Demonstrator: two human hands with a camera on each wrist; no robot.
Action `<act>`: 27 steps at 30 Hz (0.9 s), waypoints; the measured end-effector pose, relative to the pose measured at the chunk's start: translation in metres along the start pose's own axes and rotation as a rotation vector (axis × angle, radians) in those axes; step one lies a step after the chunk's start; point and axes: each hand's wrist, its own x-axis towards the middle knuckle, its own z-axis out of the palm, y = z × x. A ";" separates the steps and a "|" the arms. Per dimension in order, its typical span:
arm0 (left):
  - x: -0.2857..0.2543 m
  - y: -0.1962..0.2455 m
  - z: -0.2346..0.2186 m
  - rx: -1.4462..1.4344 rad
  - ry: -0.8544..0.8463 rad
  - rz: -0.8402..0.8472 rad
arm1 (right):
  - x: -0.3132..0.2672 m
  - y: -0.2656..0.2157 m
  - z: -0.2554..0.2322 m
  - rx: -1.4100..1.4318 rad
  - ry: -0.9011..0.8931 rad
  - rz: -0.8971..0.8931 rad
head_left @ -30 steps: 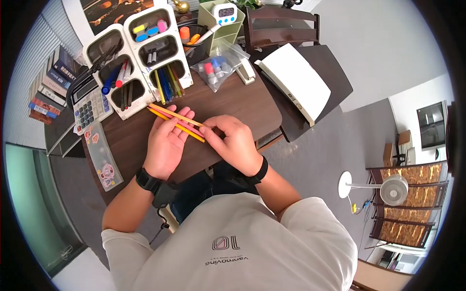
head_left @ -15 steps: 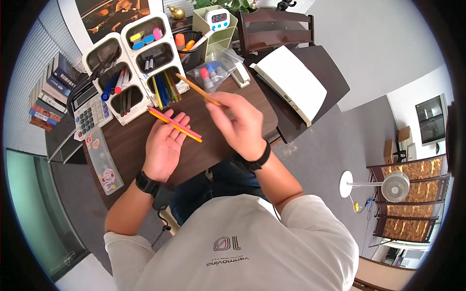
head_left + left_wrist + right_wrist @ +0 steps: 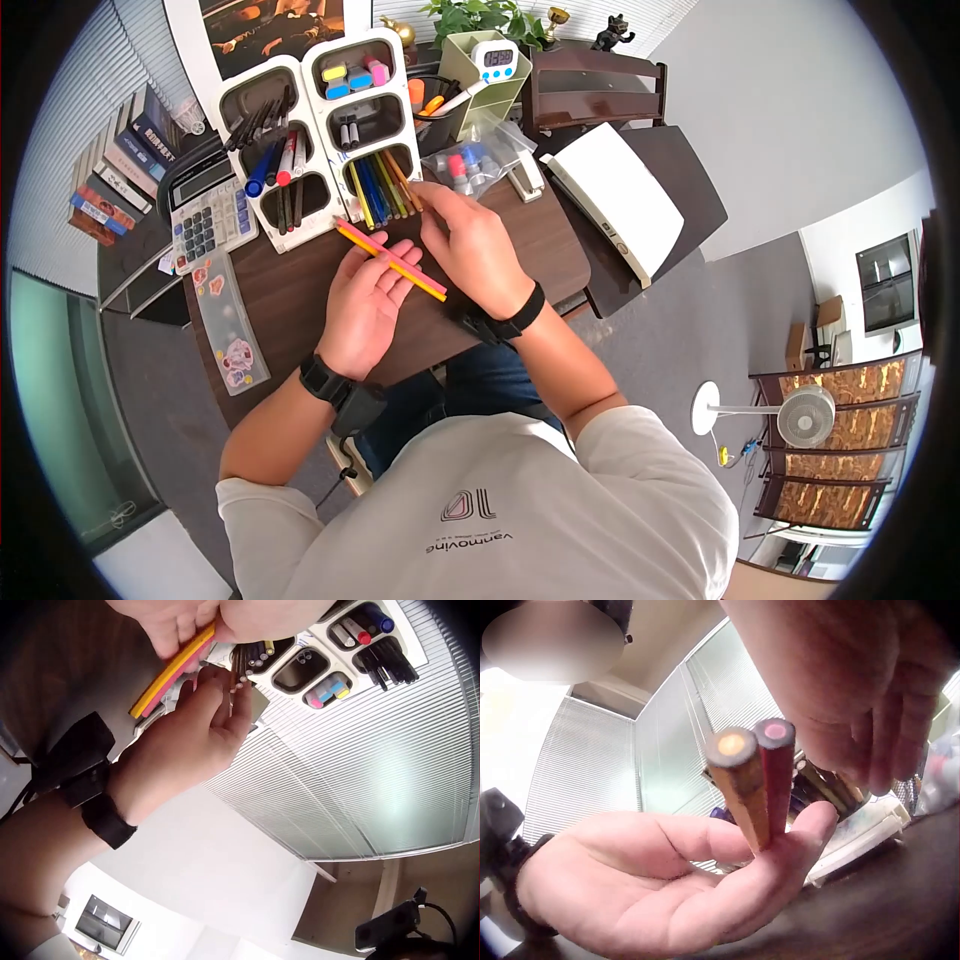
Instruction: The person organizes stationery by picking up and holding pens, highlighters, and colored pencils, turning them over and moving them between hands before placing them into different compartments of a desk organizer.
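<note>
My left hand [image 3: 362, 315], palm up, holds a yellow pencil [image 3: 425, 284] and a pink pencil [image 3: 358, 233] side by side between thumb and fingers. In the right wrist view their flat ends point at the camera. My right hand [image 3: 470, 240] is at the lower right compartment of the white organizer [image 3: 318, 130], fingertips pinching the end of an orange-brown pencil [image 3: 399, 182]. That pencil leans in among several yellow, blue and dark pencils [image 3: 371, 190]. In the left wrist view my right fingers [image 3: 217, 697] curl beside the pencil ends.
Other compartments hold highlighters [image 3: 360, 80], markers [image 3: 290, 160] and black pens [image 3: 262, 122]. A calculator [image 3: 212, 225] and a stickered case [image 3: 228, 320] lie left. A plastic bag of bottles [image 3: 470, 165], a stapler [image 3: 524, 178] and a green holder with a timer [image 3: 495, 60] stand right.
My right hand lifted the orange-brown pencil off the left hand, raised it, then brought it down into the lower right compartment. The left hand keeps the yellow and pink pencils.
</note>
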 end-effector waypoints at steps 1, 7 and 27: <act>0.000 0.000 0.000 -0.001 0.000 0.001 | -0.001 -0.002 -0.003 0.000 -0.001 -0.001; 0.002 0.001 0.001 -0.005 0.007 0.011 | -0.047 -0.025 -0.030 0.121 -0.054 0.257; 0.000 0.001 0.001 0.120 0.062 -0.032 | -0.046 -0.021 -0.057 0.487 0.308 -0.023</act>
